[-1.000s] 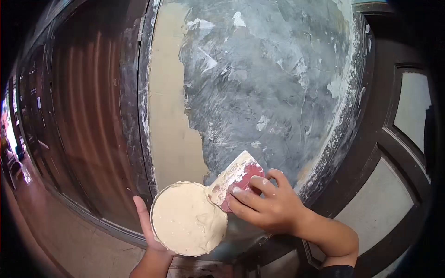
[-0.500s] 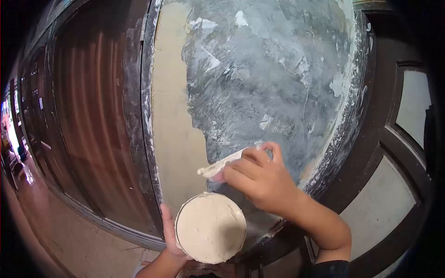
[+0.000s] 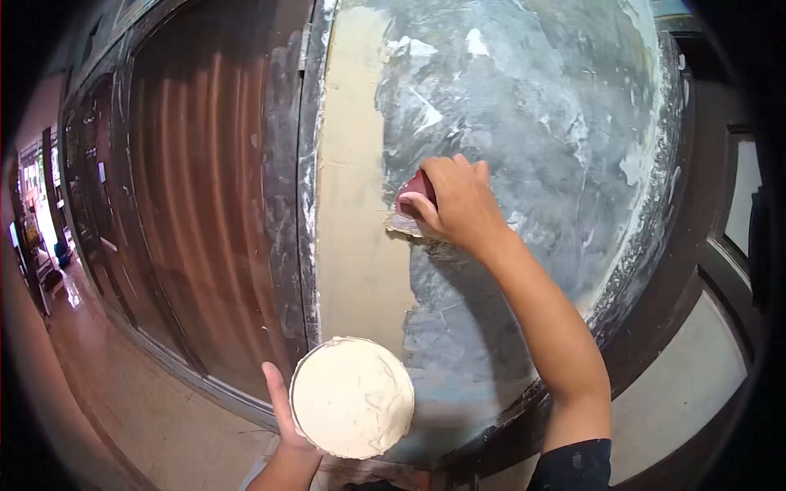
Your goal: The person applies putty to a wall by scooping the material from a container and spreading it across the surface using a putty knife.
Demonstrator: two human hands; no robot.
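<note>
My left hand (image 3: 285, 409) supports a round container of cream putty (image 3: 352, 397) from its left side and below, thumb pointing up. The putty comes up to the rim, with ridges on its right half. Higher up, my right hand (image 3: 463, 200) grips a reddish putty scraper (image 3: 416, 193), its lower edge coated with putty. The scraper is at the wall, along the right border of a smooth beige putty strip (image 3: 352, 204). To the right of that strip the grey wall (image 3: 524, 106) is patchy with white smears. My fingers partly cover the scraper.
A dark wooden frame (image 3: 286, 164) and a glass panel with brown curtains (image 3: 201, 180) stand on the left. On the right is a dark door with pale panels (image 3: 679, 360). Tiled floor (image 3: 164, 409) shows at the lower left.
My right hand has moved up from just above the container to the wall, turning the scraper against it. The container and left hand sit slightly further left in view.
</note>
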